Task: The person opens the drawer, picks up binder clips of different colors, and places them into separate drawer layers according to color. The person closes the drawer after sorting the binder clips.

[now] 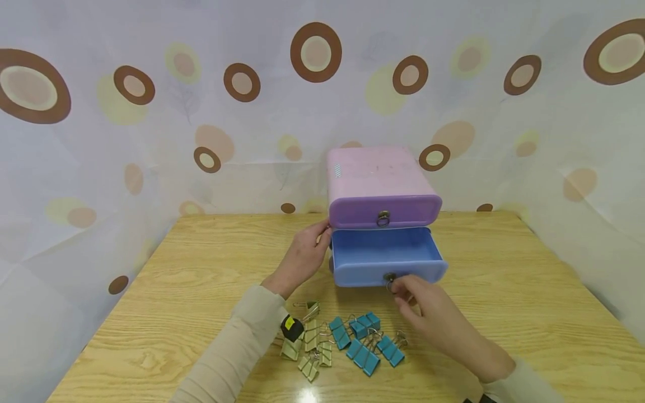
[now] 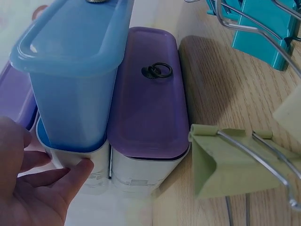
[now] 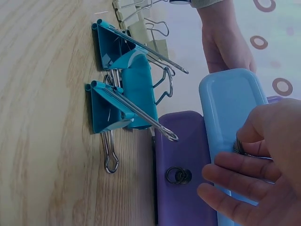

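Note:
The blue drawer (image 1: 360, 276) is pulled out of a small stacked drawer unit (image 1: 375, 173), and its inside is bare. My right hand (image 1: 435, 310) pinches the ring pull (image 3: 239, 145) on its front between thumb and index finger, the other fingers loosely extended. My left hand (image 1: 300, 257) rests against the unit's left side, fingertips on the pale wall (image 2: 70, 157) of the blue drawer's housing. Above is a closed purple drawer (image 1: 353, 212); below, another purple drawer (image 2: 150, 108) sits closed with its ring hanging.
Several teal binder clips (image 1: 363, 355) lie in front of the unit on the wooden table (image 1: 201, 263). Several pale green binder clips (image 1: 311, 336) are grouped to their left, beside my left sleeve (image 1: 227, 341). A patterned cloth (image 1: 282, 123) hangs behind the table.

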The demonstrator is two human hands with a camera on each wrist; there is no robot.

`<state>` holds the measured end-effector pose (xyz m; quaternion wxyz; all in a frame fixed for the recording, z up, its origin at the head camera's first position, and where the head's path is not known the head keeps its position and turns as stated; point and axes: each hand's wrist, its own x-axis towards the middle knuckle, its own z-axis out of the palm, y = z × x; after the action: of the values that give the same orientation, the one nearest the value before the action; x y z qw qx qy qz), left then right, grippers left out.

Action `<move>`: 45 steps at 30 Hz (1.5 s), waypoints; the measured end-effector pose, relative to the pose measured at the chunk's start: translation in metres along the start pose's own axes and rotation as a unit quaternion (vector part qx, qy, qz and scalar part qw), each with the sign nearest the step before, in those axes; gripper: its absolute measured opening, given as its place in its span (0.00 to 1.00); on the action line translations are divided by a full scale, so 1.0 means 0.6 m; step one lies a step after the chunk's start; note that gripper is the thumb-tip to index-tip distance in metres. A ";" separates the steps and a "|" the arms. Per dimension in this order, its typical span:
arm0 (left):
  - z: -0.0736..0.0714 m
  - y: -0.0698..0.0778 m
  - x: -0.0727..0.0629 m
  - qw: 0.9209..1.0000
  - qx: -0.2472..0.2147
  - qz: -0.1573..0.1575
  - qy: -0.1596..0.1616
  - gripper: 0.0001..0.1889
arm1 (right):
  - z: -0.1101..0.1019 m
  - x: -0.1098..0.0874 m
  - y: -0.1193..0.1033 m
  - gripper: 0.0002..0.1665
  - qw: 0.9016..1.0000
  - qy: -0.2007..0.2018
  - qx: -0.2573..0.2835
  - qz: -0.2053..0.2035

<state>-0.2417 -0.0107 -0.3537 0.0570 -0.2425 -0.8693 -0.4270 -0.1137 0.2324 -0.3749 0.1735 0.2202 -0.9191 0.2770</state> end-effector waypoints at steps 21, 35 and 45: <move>-0.019 -0.001 0.008 0.999 -0.043 -0.021 -0.025 0.27 | 0.008 -0.021 0.003 0.13 1.000 0.013 0.010 -0.025; -0.059 0.056 0.052 0.971 0.053 0.224 0.067 0.23 | 0.010 -0.026 0.003 0.15 0.999 0.024 0.019 -0.033; -0.054 0.064 0.054 0.966 0.072 0.236 0.077 0.18 | 0.011 -0.032 0.003 0.17 0.999 0.020 0.025 -0.038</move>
<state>-0.2555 -0.0037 -0.2956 0.2402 -0.4021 -0.8090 -0.3552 -0.0995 0.2357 -0.3895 0.1965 0.2538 -0.8992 0.2974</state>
